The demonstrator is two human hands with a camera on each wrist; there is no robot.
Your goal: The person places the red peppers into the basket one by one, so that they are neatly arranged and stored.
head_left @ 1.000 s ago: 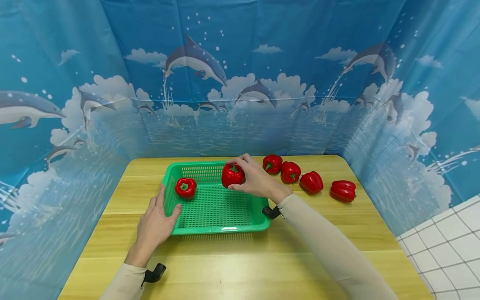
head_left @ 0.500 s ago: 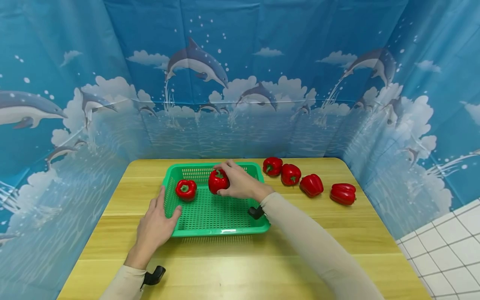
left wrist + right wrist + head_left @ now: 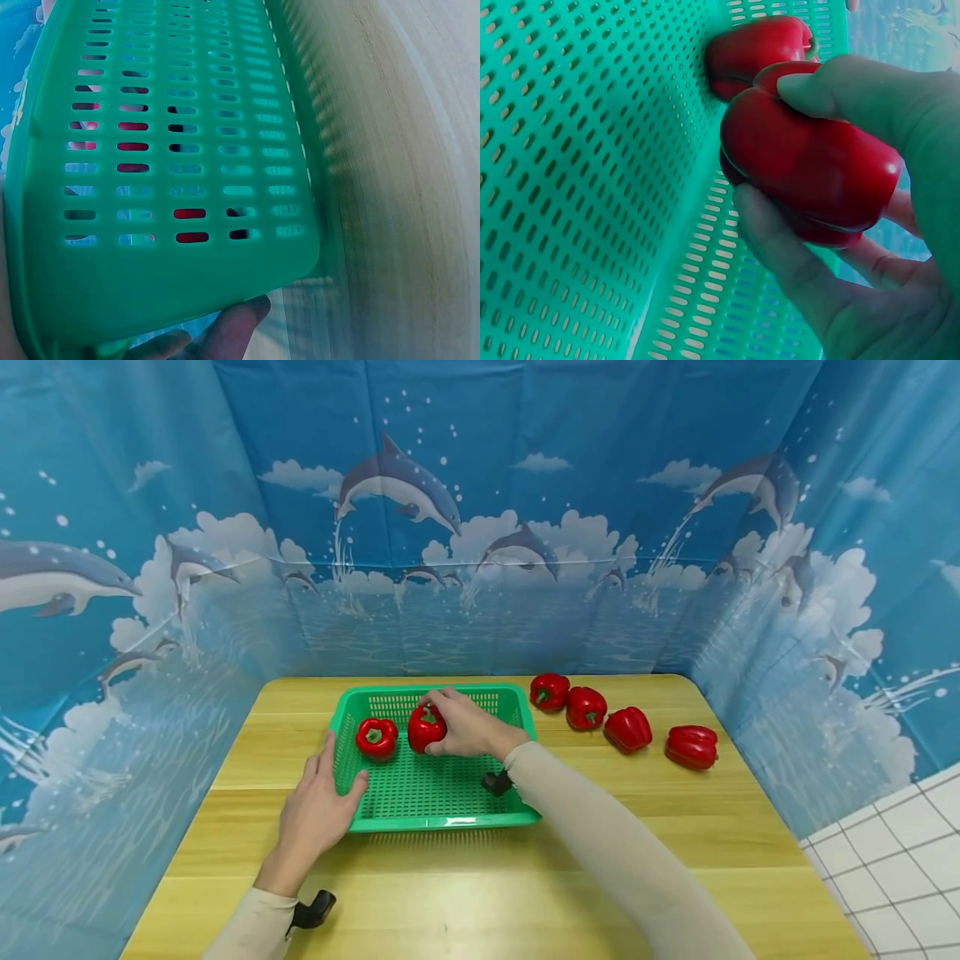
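In the head view, my right hand (image 3: 470,727) holds a red bell pepper (image 3: 426,729) inside a green plastic basket (image 3: 450,822). The right wrist view shows the thumb on one side of this pepper (image 3: 810,165) and the fingers round the other, close over the basket floor. Beside it a second red bell pepper (image 3: 377,739) sits in the basket, green stem up. My left hand (image 3: 318,810) grips the basket's near left corner, thumb over the rim. Its fingertips (image 3: 236,326) show against the outer wall in the left wrist view.
Several more red bell peppers lie on the wooden table (image 3: 480,893) right of the basket; the farthest-right pepper (image 3: 692,747) lies apart on its side. A blue dolphin-print curtain (image 3: 480,610) stands behind the table and along both sides.
My right hand has moved left and slightly down with the bell pepper, from the basket's right part to near the other pepper. The left hand has stayed at the corner.
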